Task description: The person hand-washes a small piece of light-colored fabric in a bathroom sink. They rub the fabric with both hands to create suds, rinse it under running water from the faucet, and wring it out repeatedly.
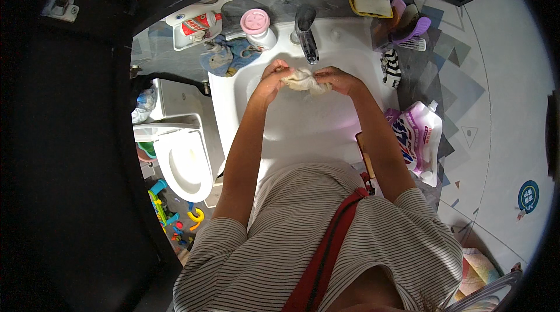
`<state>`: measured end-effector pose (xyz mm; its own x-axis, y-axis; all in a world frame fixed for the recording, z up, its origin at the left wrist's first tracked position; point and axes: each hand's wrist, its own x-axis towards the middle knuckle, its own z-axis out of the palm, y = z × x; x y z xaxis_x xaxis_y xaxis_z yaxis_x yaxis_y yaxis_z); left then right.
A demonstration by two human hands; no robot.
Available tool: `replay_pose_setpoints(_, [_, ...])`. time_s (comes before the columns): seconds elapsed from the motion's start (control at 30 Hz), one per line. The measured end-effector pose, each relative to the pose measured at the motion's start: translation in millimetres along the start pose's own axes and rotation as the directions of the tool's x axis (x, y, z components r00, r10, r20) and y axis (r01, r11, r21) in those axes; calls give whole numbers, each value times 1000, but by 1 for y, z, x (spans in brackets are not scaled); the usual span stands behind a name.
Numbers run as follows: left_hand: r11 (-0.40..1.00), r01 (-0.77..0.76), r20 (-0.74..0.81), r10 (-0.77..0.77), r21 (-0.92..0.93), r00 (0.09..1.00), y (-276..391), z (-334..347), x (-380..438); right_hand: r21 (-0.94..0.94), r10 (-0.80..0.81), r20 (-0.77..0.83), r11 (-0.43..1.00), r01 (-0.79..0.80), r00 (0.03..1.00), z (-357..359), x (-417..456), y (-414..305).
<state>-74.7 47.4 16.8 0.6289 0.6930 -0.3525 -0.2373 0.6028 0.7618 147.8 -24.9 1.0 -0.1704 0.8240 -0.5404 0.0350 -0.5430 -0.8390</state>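
A wet, off-white cloth (304,80) is stretched between my two hands over the white washbasin (223,106), just below the spout of the dark faucet (307,34). My left hand (272,82) grips the bunched left end, fingers curled around it. At the other end, my right hand (339,80) pinches the cloth between thumb and fingers. Behind my left hand, on the basin's rim, stands a white container with a pink lid (255,21). A blue and grey cloth (227,56) lies beside that container.
At the left back is a soap tray (178,40) holding a red and white tube. A yellow tray (372,4), brushes and a purple comb (415,31) stand at the back right. Right of the basin lies a detergent pouch (422,137). A toilet (188,158) is at the left.
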Motion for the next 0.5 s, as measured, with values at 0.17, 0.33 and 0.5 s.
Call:
replay_pose_setpoints(0.17, [910,169,-7,-180,379,984,28,19,-11,-448,-230,-42,874,187,972,6,-5,-45])
replay_pose_setpoints(0.33, [753,-43,191,-111,657,975,16,12,5,-640,-447,-76,707,300,891,11,2,-38])
replay_pose_setpoints(0.5, [224,-361,258,384,905,887,13,16,8,-783,-544,-97,559,273,833,19,-16,-51])
